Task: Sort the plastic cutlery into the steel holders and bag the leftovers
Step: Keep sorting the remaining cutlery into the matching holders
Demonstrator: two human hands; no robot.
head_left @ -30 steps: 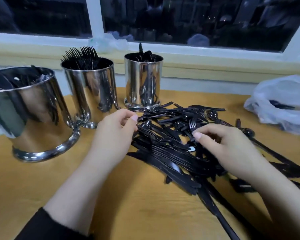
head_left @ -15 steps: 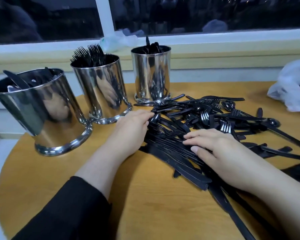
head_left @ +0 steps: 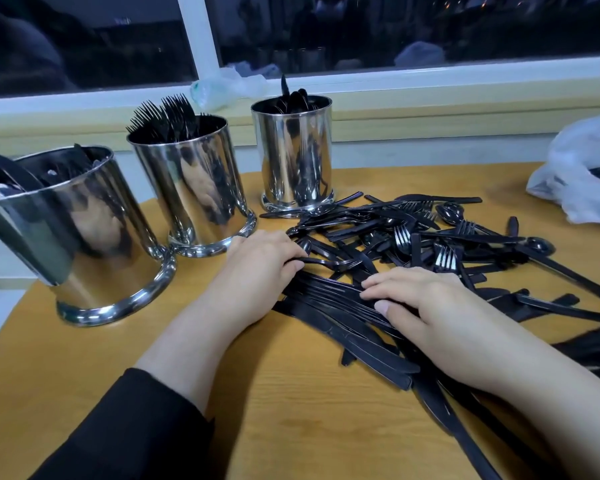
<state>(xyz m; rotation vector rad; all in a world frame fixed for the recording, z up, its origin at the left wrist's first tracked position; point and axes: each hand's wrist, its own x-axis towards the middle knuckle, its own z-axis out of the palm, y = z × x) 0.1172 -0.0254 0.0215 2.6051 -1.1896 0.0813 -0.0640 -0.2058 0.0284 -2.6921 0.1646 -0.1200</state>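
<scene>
Black plastic cutlery pile (head_left: 413,244) spread on wooden table (head_left: 291,410), centre to right. Left hand (head_left: 260,268) at pile's left edge, fingers curled round fork handle (head_left: 326,262). Right hand (head_left: 430,303) palm-down on aligned knives (head_left: 329,299), fingers near straight, pressing, gripping nothing. Three steel holders far left: knife holder (head_left: 73,237), fork holder (head_left: 191,188), spoon holder (head_left: 293,154). White plastic bag (head_left: 575,174) far right.

round wooden table (head_left: 291,410), white-framed window (head_left: 201,46), seemingly dark outside
</scene>
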